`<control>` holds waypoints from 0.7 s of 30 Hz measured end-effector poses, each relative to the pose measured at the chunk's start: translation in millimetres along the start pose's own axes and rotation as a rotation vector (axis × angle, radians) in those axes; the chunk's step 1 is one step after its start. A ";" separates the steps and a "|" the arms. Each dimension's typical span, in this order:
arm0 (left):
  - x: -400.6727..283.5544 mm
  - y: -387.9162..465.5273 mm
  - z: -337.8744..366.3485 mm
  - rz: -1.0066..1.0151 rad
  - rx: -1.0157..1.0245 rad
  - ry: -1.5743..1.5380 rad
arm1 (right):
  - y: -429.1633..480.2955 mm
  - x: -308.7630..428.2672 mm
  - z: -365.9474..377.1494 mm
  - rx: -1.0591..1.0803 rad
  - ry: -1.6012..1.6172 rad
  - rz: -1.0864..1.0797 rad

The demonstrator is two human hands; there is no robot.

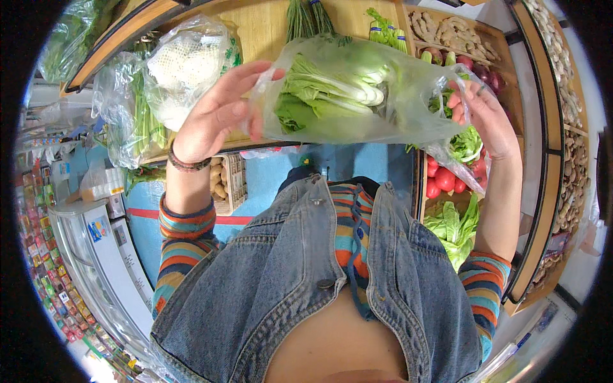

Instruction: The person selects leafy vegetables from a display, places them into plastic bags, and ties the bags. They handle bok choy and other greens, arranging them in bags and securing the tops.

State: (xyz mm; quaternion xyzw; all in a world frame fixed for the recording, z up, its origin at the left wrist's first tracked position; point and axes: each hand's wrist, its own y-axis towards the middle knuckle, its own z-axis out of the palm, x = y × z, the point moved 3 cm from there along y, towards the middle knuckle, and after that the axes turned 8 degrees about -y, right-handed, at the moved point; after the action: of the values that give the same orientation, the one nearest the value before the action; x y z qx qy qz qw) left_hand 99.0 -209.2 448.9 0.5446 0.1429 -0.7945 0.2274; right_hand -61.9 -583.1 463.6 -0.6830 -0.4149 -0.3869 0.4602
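Observation:
A translucent plastic bag stretches across between my two hands, above the front edge of the wooden shelf. Inside it lie leafy greens with white stalks, probably bok choy. My left hand is at the bag's left end, fingers spread around the film, some fingertips blurred against it. At the other end, the fingers of my right hand are curled around the gathered plastic. Part of the right-hand fingers is hidden by the film.
White netted produce in clear plastic and bagged green stalks sit at left. Long beans and celery lie behind. Ginger, tomatoes and lettuce fill the right side. A potato crate stands below.

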 end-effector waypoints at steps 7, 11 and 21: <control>8.5 -6.7 0.0 0.043 0.035 -0.058 | 7.9 72.5 94.3 -0.419 -0.922 -0.856; 7.0 -3.4 0.7 0.015 0.076 -0.097 | 86.0 -12.5 171.5 0.283 -0.877 -0.412; 33.2 -22.6 -7.5 -0.100 0.059 -0.318 | 69.5 -210.5 183.2 0.775 -1.201 0.069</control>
State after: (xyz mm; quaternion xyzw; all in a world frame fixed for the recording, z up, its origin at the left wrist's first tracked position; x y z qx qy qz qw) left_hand 83.3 -193.1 414.8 0.4106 0.1086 -0.8850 0.1910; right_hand -46.0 -469.6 199.9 -0.5782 -0.6823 0.2460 0.3738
